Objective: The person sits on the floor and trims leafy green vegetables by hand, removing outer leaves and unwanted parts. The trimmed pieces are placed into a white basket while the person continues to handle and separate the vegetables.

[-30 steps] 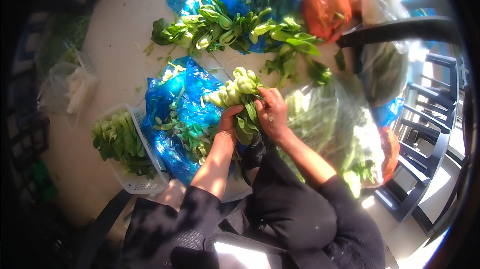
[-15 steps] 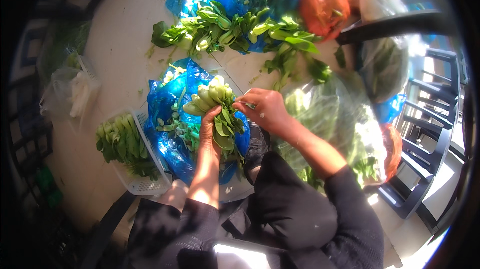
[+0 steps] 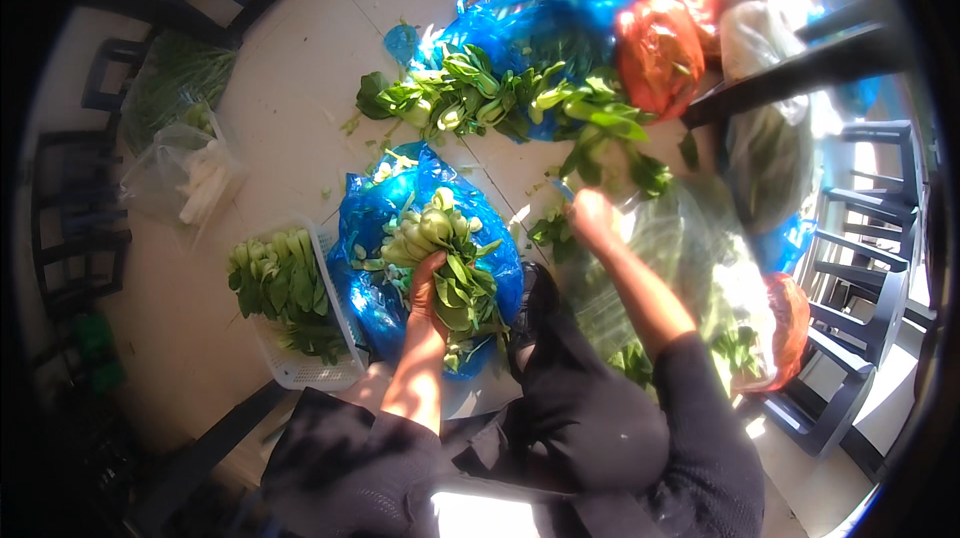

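Observation:
A bunch of bok choy (image 3: 465, 283) sits in my left hand (image 3: 427, 288), whose fingers wrap round it. The pale stem ends point up and left, and the dark leaves hang to the right. Beneath it lies an open blue plastic bag (image 3: 362, 310) with green trimmings in it. My right hand (image 3: 592, 216) is closed, out to the right near the loose bok choy. A thin bluish tip shows at its fingers, and leaves (image 3: 549, 230) lie just below; what it grips is not clear.
More bok choy (image 3: 470, 98) lies in a row on the floor before another blue bag (image 3: 545, 23). A white basket (image 3: 335, 268) with bok choy stands at left. Clear bags (image 3: 665, 268), red bags (image 3: 660, 53) and dark chairs (image 3: 865, 273) are at right.
My right hand has moved away from the bunch, out to the right and slightly farther. My left hand still holds the bunch. The whole view has shifted a little.

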The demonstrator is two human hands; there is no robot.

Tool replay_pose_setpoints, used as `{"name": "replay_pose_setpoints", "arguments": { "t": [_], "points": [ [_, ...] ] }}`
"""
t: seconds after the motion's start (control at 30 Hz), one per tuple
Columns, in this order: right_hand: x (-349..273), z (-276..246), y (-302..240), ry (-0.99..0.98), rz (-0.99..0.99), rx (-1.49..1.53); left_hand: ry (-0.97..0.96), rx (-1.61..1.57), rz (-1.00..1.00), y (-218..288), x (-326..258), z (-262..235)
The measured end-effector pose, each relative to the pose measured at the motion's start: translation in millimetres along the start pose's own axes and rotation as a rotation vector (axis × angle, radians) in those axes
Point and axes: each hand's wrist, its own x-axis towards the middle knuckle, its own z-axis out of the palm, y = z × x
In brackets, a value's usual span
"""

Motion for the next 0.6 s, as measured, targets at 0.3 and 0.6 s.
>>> {"name": "replay_pose_setpoints", "arguments": {
  "t": [0.3,0.6],
  "points": [
    [-23.9,-17.1,-42.8,0.275,0.082,0.27,-0.12,0.094,0.233,25.5,-82.7,30.7],
    [-151.9,-238.1,-161.6,0.299,-0.565,0.529,-0.423,0.34,0.584,74.0,-216.0,117.5]
  ]
}}
